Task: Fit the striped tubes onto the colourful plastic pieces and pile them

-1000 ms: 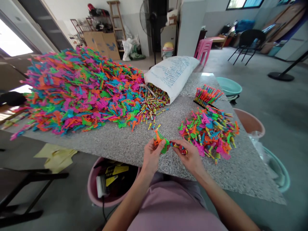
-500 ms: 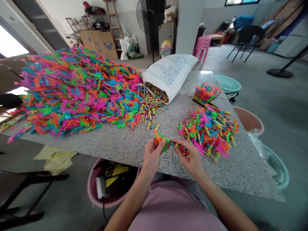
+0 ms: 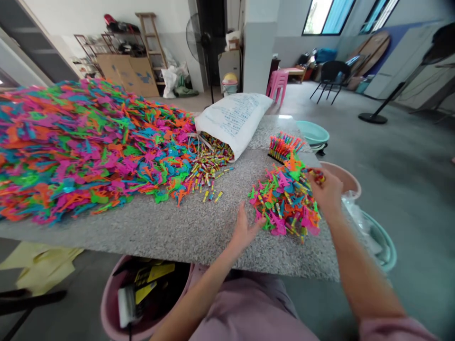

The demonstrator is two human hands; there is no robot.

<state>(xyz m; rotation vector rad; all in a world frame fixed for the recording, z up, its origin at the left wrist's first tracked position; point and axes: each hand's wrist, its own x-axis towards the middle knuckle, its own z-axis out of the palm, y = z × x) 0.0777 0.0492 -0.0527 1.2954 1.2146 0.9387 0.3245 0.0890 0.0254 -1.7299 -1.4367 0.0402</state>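
My right hand (image 3: 327, 192) is closed around several small printed tubes (image 3: 317, 176) with red ends, over the back right of a mixed pile (image 3: 284, 203) of tubes and bright plastic pieces. Orange and green plastic pieces (image 3: 294, 166) show just left of these fingers; whether they are joined to the held tubes is hard to tell. My left hand (image 3: 246, 229) holds nothing, its fingers apart, at the pile's left edge. Behind the pile, a row of upright tubes with orange-red tops (image 3: 284, 144) stands in a black holder.
A large heap of coloured plastic pieces (image 3: 88, 147) covers the left of the granite table (image 3: 206, 227). Loose tubes spill from a white sack (image 3: 236, 118) at the back. A pink tub (image 3: 106, 303) stands below the front edge. More basins (image 3: 311, 131) sit beyond the right edge.
My right hand has moved right and away from me to the pile, carrying the tubes. My left hand has let go of the green and orange pieces and opened. The view has turned right.
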